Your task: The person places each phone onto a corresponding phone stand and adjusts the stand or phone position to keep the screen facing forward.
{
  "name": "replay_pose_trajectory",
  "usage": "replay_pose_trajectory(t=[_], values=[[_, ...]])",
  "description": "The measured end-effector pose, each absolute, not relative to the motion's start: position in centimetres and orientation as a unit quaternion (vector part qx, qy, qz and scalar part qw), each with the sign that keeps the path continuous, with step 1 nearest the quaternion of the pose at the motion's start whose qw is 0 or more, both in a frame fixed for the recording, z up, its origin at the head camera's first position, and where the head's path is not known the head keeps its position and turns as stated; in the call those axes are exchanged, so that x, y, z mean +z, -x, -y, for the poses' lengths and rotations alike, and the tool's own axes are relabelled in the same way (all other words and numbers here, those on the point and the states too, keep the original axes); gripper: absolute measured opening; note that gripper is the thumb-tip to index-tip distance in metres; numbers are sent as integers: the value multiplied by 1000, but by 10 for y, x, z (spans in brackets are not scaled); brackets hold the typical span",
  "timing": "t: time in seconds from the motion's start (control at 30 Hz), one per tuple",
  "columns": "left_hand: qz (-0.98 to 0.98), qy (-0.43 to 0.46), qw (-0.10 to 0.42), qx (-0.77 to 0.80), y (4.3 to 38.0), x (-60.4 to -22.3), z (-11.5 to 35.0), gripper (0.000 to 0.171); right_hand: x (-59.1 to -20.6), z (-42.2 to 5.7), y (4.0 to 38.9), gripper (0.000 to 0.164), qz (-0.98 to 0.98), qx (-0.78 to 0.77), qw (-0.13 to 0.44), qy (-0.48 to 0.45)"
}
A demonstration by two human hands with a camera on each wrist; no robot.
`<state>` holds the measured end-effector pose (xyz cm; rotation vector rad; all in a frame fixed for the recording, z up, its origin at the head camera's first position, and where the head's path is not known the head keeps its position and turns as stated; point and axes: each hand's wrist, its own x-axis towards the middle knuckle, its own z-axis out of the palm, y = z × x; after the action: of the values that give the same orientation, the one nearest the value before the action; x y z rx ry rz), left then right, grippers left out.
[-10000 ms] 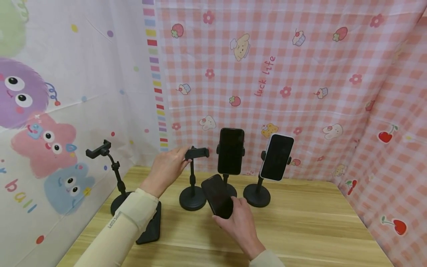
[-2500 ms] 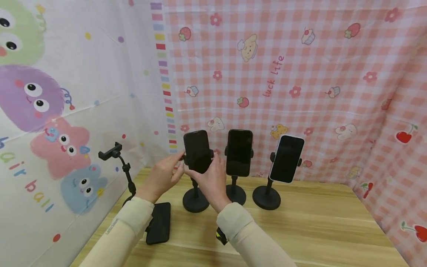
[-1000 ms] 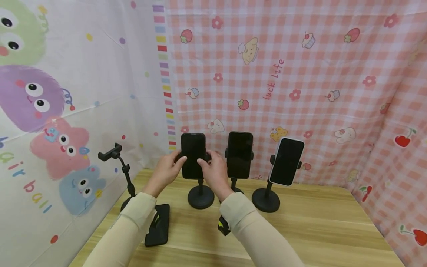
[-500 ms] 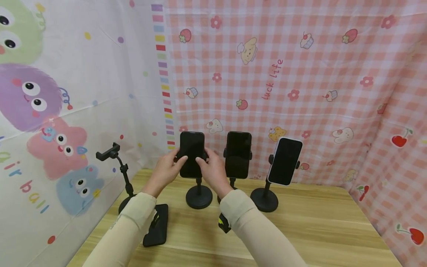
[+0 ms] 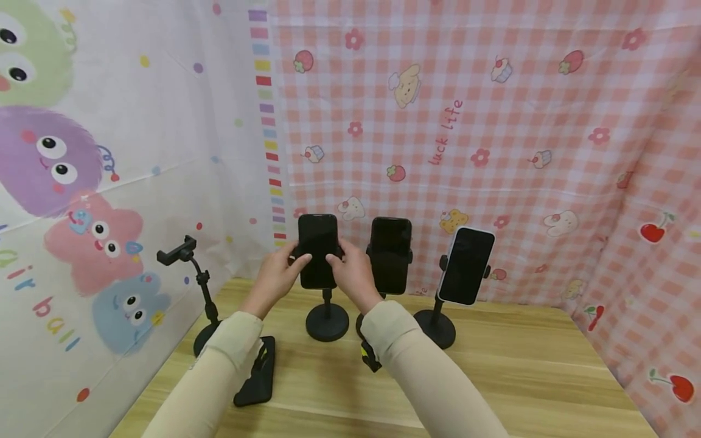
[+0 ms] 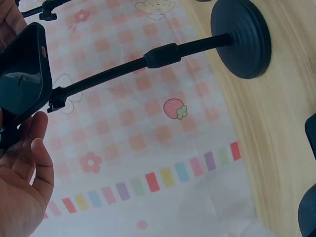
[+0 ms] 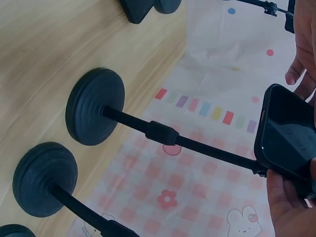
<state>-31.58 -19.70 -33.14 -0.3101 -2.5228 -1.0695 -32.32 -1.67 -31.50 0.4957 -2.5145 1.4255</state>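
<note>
Wood-grain tabletop (image 5: 520, 359); pink-checked cloth (image 5: 438, 67) behind and at right; white cartoon-print cloth (image 5: 170, 121) at left.

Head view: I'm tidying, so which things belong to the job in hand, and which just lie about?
In the job: left hand, right hand, held phone, stand beneath it.
Apparently idle: mounted black phone, white-edged phone, flat phone, phoneless stand.

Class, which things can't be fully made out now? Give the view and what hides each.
- Held phone: its back faces away in every view; the left edge crops it in the left wrist view.
- Flat-lying phone: the left sleeve covers part in the head view; the frame's right edge crops it in the left wrist view.
- Rightmost stand's base: the right sleeve covers part in the head view.
</note>
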Motion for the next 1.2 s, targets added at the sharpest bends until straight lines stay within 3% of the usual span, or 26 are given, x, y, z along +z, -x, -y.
replay_pose_trajectory(t=[0.23, 0.73, 0.97, 1.2], values=[[901, 111, 179, -379, 317, -332, 200, 59, -317, 17, 323, 43, 856, 481, 93, -166], [892, 122, 170, -402, 318, -336, 204, 50, -318, 24, 319, 33, 870, 451, 108, -169], [899, 114, 155, -394, 318, -335, 203, 59, -318, 22, 320, 46, 869, 459, 79, -169], [892, 108, 144, -414, 314, -333, 202, 61, -319, 22, 320, 47, 865, 473, 81, -144]])
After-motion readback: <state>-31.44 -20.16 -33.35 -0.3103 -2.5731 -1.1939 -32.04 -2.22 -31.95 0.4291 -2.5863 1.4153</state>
